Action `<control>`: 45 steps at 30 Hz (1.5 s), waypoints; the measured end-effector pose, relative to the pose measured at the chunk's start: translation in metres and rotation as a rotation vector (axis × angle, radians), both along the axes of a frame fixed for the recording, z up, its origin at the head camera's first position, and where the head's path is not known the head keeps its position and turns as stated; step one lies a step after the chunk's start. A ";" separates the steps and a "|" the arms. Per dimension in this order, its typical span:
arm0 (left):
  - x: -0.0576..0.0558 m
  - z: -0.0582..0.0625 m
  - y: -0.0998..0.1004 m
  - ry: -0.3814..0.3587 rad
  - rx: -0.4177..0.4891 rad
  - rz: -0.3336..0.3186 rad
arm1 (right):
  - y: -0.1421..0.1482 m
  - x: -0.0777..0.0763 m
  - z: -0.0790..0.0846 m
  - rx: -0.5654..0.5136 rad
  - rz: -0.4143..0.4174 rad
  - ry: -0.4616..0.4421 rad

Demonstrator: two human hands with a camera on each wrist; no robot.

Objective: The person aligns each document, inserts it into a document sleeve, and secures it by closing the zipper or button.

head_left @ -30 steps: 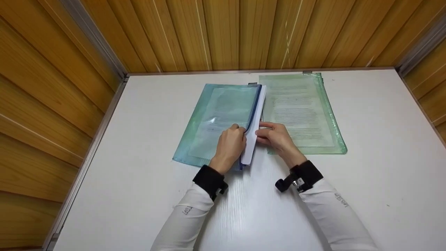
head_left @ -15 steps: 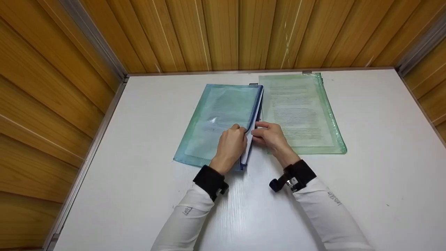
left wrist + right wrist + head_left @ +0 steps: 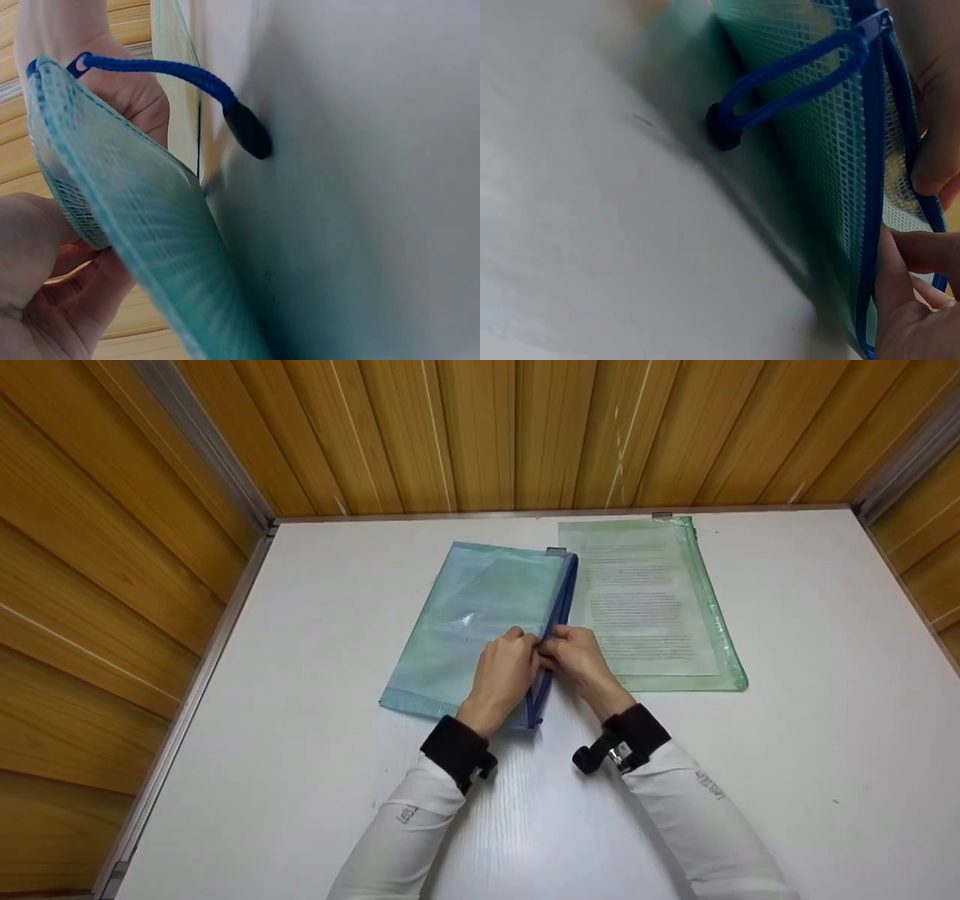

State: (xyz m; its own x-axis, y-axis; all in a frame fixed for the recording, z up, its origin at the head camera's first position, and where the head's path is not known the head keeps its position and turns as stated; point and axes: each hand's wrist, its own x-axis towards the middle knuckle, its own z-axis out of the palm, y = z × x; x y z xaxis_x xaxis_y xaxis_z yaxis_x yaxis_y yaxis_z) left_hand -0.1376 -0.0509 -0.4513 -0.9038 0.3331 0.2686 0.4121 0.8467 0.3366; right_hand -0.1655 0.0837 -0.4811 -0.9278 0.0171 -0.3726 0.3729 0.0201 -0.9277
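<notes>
A blue-green mesh zip pouch [image 3: 442, 637] lies on the white table with papers faintly showing through its cover. My left hand [image 3: 502, 671] pinches the upper zipper edge and lifts it. At the raised opening, my right hand [image 3: 581, 656] has its thumb and fingertips curled at the pouch's edge, close to the left fingers. The dark-blue zipper band [image 3: 871, 150] stands apart from the other zipper edge in the right wrist view. From the slider hangs a blue cord pull [image 3: 795, 75] with a dark end. The fingertips partly hide each other in the head view.
A green zip pouch [image 3: 637, 592] with a printed sheet inside lies flat to the right, by the back edge of the white table [image 3: 300, 735]. Wood-patterned panels [image 3: 480, 435] enclose the table at the back and sides.
The white papers sticking out of the blue-green pouch have gone in out of sight. My right hand has moved left to the opening, and the pouch has shifted slightly right.
</notes>
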 end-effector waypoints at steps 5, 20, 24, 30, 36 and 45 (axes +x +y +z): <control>-0.002 -0.003 0.001 -0.041 0.001 0.043 | 0.008 0.003 -0.001 -0.124 -0.003 -0.084; -0.010 -0.022 -0.007 -0.041 -0.093 0.130 | 0.044 0.020 0.001 -0.184 -0.022 -0.163; -0.010 -0.023 -0.007 -0.059 -0.117 0.126 | 0.048 0.023 -0.001 -0.225 -0.034 -0.157; -0.008 -0.018 -0.008 -0.162 -0.172 0.091 | 0.055 0.024 0.001 -0.236 -0.032 -0.143; -0.001 -0.009 -0.017 -0.237 -0.128 -0.051 | 0.066 0.023 0.006 -0.206 -0.048 -0.148; 0.021 -0.001 -0.065 -0.259 -0.161 -0.234 | 0.066 0.024 0.010 -0.191 -0.031 -0.157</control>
State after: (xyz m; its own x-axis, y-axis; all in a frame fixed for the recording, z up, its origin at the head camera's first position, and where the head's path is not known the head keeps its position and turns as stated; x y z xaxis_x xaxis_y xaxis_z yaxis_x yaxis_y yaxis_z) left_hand -0.1164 -0.1157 -0.4523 -0.8296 0.5575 -0.0309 0.5191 0.7904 0.3253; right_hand -0.1410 0.1498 -0.4711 -0.8585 -0.0397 -0.5112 0.5103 -0.1637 -0.8443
